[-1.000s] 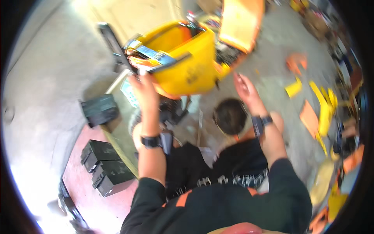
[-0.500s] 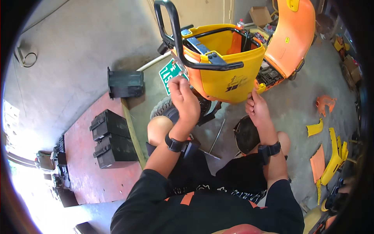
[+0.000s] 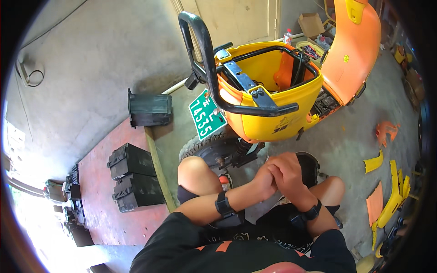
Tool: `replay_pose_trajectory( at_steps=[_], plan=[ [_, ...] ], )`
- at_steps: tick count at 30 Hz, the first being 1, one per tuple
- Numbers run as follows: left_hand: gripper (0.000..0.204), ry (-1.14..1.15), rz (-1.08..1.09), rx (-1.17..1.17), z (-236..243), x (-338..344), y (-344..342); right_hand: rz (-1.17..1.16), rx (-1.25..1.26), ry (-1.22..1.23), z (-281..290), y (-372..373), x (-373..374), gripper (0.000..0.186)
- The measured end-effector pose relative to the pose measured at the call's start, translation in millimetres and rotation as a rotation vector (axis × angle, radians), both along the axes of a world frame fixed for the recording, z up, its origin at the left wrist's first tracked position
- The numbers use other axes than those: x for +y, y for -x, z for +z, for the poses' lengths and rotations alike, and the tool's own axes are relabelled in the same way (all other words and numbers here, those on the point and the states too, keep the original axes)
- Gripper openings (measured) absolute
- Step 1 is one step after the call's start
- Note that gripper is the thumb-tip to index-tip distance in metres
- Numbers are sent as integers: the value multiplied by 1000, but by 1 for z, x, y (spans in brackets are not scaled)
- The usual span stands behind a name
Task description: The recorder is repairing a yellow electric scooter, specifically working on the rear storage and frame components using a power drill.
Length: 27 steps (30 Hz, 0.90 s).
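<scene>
Over my lap, in front of the scooter, my two hands meet. My left hand (image 3: 264, 183) has its fingers curled in against my right hand (image 3: 287, 175), whose fingers are bent over it. What they hold, if anything, is hidden. Ahead of them is the yellow-and-orange rear body (image 3: 261, 122) of a scooter, with a black grab rail (image 3: 255, 109) round it and an opening at the top. A green number plate (image 3: 207, 114) hangs above its rear wheel (image 3: 205, 149). The orange seat (image 3: 353, 50) stands tipped up. Neither hand touches the scooter.
Two black battery-like boxes (image 3: 136, 191) rest on a reddish board (image 3: 95, 191) to the left, near a dark bin (image 3: 150, 109). On the floor at right lie yellow panels (image 3: 390, 198) and orange pieces (image 3: 374, 203). A black round object (image 3: 308, 168) sits by my right knee.
Both hands have come away from the scooter's rear body, back toward me, and joined together. The view has shifted, so the scooter sits lower in the picture.
</scene>
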<state>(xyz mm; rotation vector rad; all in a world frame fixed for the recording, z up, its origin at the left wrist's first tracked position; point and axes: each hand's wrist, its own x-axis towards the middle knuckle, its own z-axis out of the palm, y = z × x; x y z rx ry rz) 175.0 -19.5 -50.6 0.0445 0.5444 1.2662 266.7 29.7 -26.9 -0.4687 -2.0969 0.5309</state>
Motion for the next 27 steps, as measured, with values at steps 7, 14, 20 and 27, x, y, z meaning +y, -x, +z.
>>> replay_pose_trajectory(
  at_steps=[7,14,20,27],
  plan=[
    [25,73,530,674,69,2,31,86,132,570,79,-7,15,18],
    [26,-80,1121,1182,102,26,126,228,116,675,173,62,95,12],
    [62,-332,535,1859,89,27,154,442,-327,566,169,112,167,10],
    [107,-238,454,2014,96,30,142,579,-360,607,145,118,180,13]
  ],
)
